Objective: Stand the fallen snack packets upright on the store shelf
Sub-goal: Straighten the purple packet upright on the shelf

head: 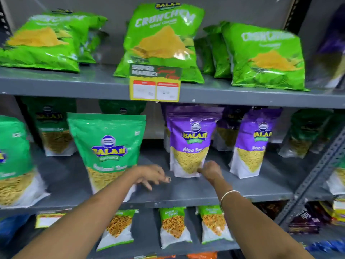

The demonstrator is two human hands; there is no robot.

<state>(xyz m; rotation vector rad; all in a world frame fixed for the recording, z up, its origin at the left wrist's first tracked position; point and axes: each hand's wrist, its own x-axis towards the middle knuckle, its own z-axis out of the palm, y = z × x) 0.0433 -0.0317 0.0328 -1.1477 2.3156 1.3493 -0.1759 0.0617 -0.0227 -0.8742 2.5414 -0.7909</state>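
A purple Aloo Sev packet (190, 141) stands upright in the middle of the grey middle shelf (233, 191). My right hand (210, 170) touches its lower right corner; whether the fingers pinch it is unclear. My left hand (152, 175) hovers over the bare shelf between that packet and a large green Balaji packet (108, 146), fingers spread and holding nothing. A second purple packet (254, 143) stands upright to the right. More purple and green packets stand behind in shadow.
The top shelf carries light green Crunchem bags (162, 40), with a yellow price tag (155, 88) on its edge. Small green-topped packets (174, 227) stand on the lower shelf. A slotted metal upright (317, 174) borders the right side.
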